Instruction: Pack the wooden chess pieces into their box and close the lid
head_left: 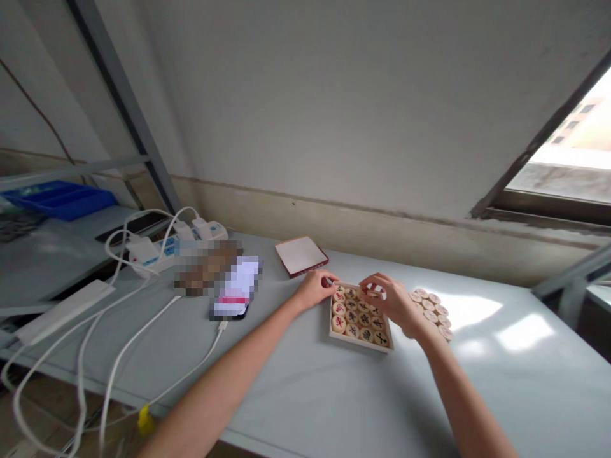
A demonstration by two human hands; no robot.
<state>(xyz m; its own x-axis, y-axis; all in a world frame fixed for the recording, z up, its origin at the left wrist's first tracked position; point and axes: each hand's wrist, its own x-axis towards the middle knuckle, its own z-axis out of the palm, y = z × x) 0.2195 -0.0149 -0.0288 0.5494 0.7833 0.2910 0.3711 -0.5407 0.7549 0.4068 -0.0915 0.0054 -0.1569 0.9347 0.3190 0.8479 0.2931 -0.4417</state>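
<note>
A shallow box [361, 345] on the grey table holds rows of round wooden Chinese chess pieces [352, 316], marked with red or dark characters. My left hand [315, 289] is closed at the box's far left corner, its fingertips gripping the rim. Over the far right part of the box, my right hand [389, 300] pinches a chess piece [375, 294] just above or among the others; its fingers partly cover it. To the right, a flat cluster of more chess pieces [432, 308] with pale red marks lies on the table, partly behind my right wrist.
A red-edged box lid [301, 254] lies inside up near the wall. On the left are a phone [237, 286] on a cable, a blurred brown object [210, 268], a power strip [167, 251] with plugs and white cables, and a blue tray [60, 198].
</note>
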